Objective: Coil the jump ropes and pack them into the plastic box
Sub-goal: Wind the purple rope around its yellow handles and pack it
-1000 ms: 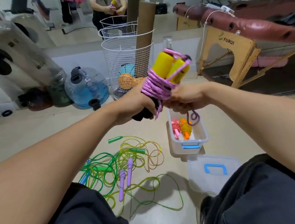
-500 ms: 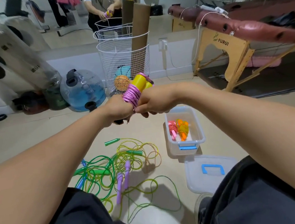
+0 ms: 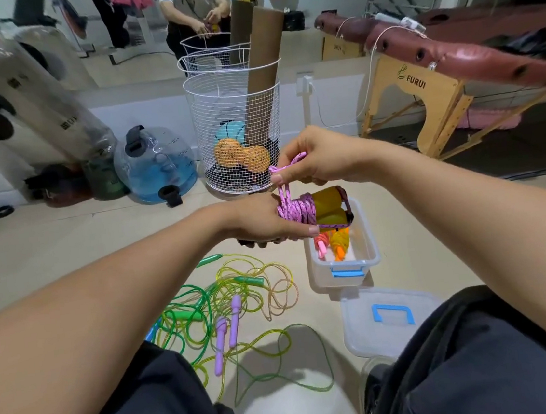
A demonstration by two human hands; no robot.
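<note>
My left hand (image 3: 259, 222) grips a pink braided jump rope (image 3: 299, 209) coiled around its two yellow handles (image 3: 327, 205), held sideways just above the plastic box (image 3: 371, 257). My right hand (image 3: 314, 159) pinches the rope's loose end and holds it up above the coil. The clear box with a blue latch sits on the floor and holds a pink and an orange coiled rope (image 3: 335, 245). A tangle of green and yellow ropes (image 3: 238, 299) with purple handles (image 3: 226, 331) lies on the floor between my knees.
The box lid (image 3: 386, 319) with a blue handle lies by my right knee. A white wire basket (image 3: 237, 132) holding cardboard tubes and balls stands behind the box. A blue water jug (image 3: 154, 162) is at the left, a folding massage table (image 3: 444, 47) at the right.
Both hands have come down from chest height to just above the box. The coil now lies sideways, and my right hand has pulled the loose end upward.
</note>
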